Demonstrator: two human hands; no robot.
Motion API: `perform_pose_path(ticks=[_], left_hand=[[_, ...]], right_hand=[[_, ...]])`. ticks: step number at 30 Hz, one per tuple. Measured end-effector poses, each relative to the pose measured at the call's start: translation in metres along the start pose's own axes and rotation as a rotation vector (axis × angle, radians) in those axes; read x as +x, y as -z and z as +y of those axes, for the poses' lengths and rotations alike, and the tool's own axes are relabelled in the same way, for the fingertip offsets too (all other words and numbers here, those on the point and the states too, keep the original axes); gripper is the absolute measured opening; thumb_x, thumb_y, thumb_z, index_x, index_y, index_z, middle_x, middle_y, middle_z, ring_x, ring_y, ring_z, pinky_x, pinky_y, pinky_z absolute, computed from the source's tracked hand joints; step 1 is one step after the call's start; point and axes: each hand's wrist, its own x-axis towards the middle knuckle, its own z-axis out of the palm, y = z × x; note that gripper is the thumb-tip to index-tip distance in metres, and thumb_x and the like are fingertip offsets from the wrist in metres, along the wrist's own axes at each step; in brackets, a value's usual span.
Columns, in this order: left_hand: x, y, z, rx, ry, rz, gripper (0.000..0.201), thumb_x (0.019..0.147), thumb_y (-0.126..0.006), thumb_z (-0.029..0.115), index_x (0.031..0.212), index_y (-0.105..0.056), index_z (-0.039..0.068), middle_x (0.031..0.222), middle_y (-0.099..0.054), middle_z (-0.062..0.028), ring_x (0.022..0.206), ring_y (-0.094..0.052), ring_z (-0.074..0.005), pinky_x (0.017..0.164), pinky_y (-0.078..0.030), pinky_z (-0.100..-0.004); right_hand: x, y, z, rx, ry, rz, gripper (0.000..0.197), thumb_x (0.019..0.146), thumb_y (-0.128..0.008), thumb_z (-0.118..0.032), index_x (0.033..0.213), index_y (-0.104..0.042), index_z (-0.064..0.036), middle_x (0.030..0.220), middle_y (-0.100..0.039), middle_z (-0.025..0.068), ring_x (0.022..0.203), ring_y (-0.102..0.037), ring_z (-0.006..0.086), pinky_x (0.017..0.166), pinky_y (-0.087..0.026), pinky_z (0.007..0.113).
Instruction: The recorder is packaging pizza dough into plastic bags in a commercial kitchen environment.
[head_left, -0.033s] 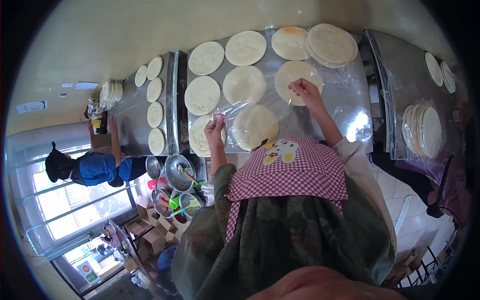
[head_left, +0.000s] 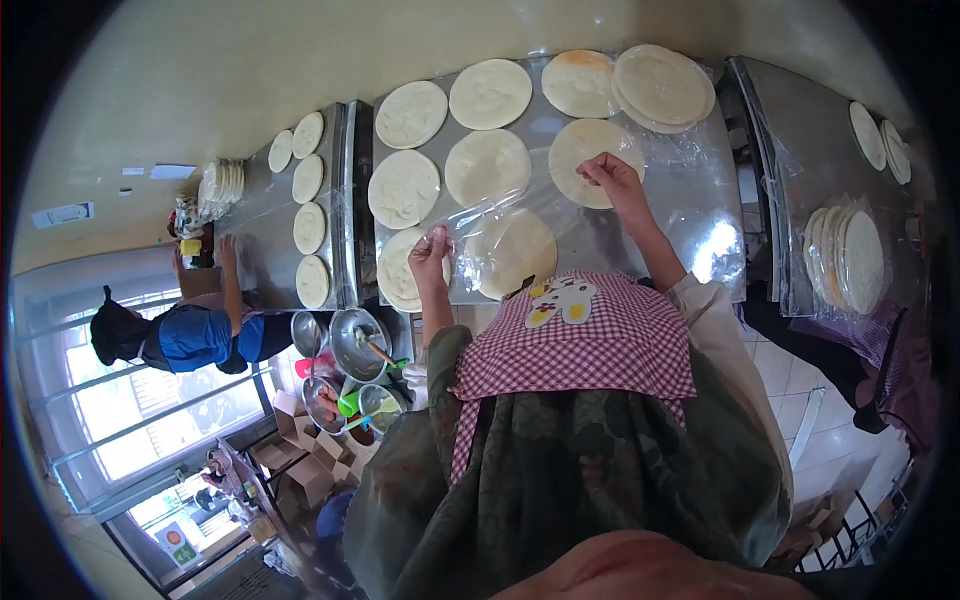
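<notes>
My left hand (head_left: 429, 255) is closed, fingertips pinching one end of a clear plastic sheet (head_left: 490, 217). The thin sheet stretches toward my right hand (head_left: 610, 178), whose fingers are also pinched together on it. Beneath the plastic lie pale round flatbreads on a metal table. One flatbread (head_left: 512, 255) sits between my hands, near the table's front edge. Another flatbread (head_left: 575, 165) is under my right hand. Partly behind my left hand shows a third flatbread (head_left: 397, 270). Whether the plastic is a single sheet or a bag, I cannot tell.
Several more flatbreads (head_left: 490, 95) cover the metal table (head_left: 690, 200), with a plastic-covered stack (head_left: 663, 88) at the far right. A bagged stack (head_left: 845, 262) stands on the right-hand table. Metal bowls (head_left: 358, 345) are at lower left. A co-worker (head_left: 195, 335) stands at the left table.
The plastic between my hands has spread and shifted slightly. Both hands keep nearly the same place and grip.
</notes>
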Motion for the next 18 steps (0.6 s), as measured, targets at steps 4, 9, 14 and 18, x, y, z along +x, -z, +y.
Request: perform_pose_path(ticks=[4, 9, 14, 18], left_hand=[[0.003, -0.003, -0.007, 0.086, 0.01, 0.017, 0.019, 0.079, -0.062, 0.018, 0.082, -0.063, 0.0, 0.062, -0.057, -0.0024, 0.051, -0.049, -0.0073, 0.047, -0.038, -0.0188], [0.01, -0.017, -0.004, 0.048, -0.029, 0.081, 0.021, 0.077, -0.063, 0.019, 0.079, -0.063, -0.002, 0.06, -0.056, -0.0036, 0.047, -0.046, -0.0076, 0.044, -0.035, -0.0189], [0.018, -0.012, -0.001, 0.115, -0.027, -0.015, 0.022, 0.078, -0.063, 0.019, 0.083, -0.062, -0.002, 0.064, -0.057, -0.005, 0.053, -0.049, -0.0087, 0.047, -0.037, -0.0196], [0.019, -0.003, -0.009, -0.025, 0.121, -0.304, 0.044, 0.075, -0.066, 0.024, 0.109, -0.052, -0.001, 0.094, -0.059, -0.0144, 0.078, -0.058, -0.0155, 0.057, -0.044, -0.0212]], right_hand=[[-0.01, -0.008, -0.027, 0.366, 0.158, 0.011, 0.016, 0.089, -0.044, -0.023, 0.087, -0.049, -0.008, 0.078, -0.061, 0.0054, 0.058, -0.052, 0.0058, 0.057, -0.042, 0.019], [-0.022, -0.004, -0.042, 0.094, -0.02, 0.097, 0.019, 0.089, -0.042, -0.023, 0.085, -0.047, -0.0056, 0.061, -0.058, 0.0036, 0.038, -0.047, 0.0062, 0.038, -0.036, 0.018], [-0.023, 0.006, -0.027, -0.167, 0.033, 0.21, 0.017, 0.088, -0.046, -0.023, 0.086, -0.051, -0.0072, 0.048, -0.047, -0.0018, 0.035, -0.039, 0.0035, 0.036, -0.032, 0.018], [-0.018, 0.008, -0.023, 0.069, 0.077, 0.221, 0.018, 0.087, -0.046, -0.022, 0.09, -0.054, -0.0061, 0.045, -0.047, -0.0008, 0.036, -0.042, 0.0043, 0.037, -0.034, 0.019]])
